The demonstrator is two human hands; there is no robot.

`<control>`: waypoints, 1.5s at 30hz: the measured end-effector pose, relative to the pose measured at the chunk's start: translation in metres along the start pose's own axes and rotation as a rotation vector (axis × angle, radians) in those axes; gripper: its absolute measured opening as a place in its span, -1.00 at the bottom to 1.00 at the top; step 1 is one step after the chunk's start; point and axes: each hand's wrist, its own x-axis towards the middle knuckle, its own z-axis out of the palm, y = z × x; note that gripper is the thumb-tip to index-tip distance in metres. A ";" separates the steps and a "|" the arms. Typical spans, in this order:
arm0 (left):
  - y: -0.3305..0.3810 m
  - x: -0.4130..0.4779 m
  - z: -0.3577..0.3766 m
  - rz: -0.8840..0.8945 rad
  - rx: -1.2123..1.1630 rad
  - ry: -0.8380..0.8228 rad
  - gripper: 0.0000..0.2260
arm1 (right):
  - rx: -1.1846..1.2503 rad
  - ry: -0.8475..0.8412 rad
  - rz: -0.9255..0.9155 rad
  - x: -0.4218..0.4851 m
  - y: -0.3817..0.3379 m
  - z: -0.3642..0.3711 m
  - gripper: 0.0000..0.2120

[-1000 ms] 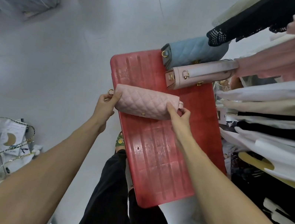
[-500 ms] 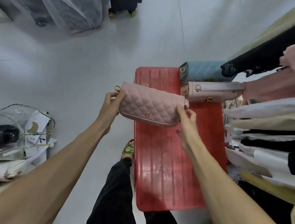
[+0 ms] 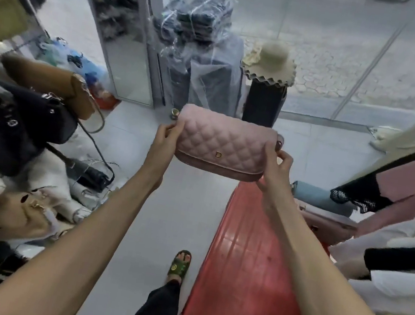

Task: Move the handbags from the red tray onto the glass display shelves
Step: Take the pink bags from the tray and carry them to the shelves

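Note:
A pink quilted handbag (image 3: pixel 223 143) with a small gold clasp hangs in the air in front of me, held level. My left hand (image 3: pixel 166 136) grips its left end and my right hand (image 3: pixel 277 166) grips its right end. Below and to the right lies the red tray (image 3: pixel 244 273) on the floor. At its far end rest a blue quilted handbag (image 3: pixel 320 197) and a pale pink handbag (image 3: pixel 330 222), partly hidden by hanging clothes. Glass shelves (image 3: pixel 13 45) on the left carry a tan bag (image 3: pixel 56 85) and a black bag (image 3: pixel 12 121).
Hanging clothes (image 3: pixel 405 218) crowd the right side. Plastic-wrapped bundles (image 3: pixel 204 55) and a straw hat (image 3: pixel 269 66) on a dark stand sit ahead by a glass wall. More bags and packaging (image 3: pixel 37 200) pile on the left. My sandalled foot (image 3: pixel 178 265) is beside the tray.
Both hands have lifted the pink handbag off the red tray and up to chest height. My view has swung up and left toward the shelves and glass wall.

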 end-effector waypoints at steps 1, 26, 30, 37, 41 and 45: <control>0.009 -0.009 -0.013 0.028 -0.027 0.052 -0.66 | -0.010 -0.041 -0.043 -0.010 -0.014 0.011 -0.49; 0.074 -0.344 -0.357 0.348 -0.352 1.012 -0.71 | -0.124 -0.977 -0.274 -0.335 -0.053 0.288 -0.43; 0.053 -0.428 -0.406 0.352 -0.362 1.111 -0.56 | -0.161 -1.132 -0.236 -0.416 -0.020 0.315 -0.53; 0.021 -0.574 -0.473 0.325 -0.332 1.329 -0.61 | -0.153 -1.297 -0.218 -0.566 0.037 0.342 -0.60; 0.006 -0.643 -0.498 0.275 -0.311 1.417 -0.77 | -0.182 -1.369 -0.220 -0.637 0.064 0.351 -0.59; -0.009 -0.699 -0.520 0.277 -0.302 1.520 -0.80 | -0.207 -1.415 -0.213 -0.694 0.090 0.359 -0.70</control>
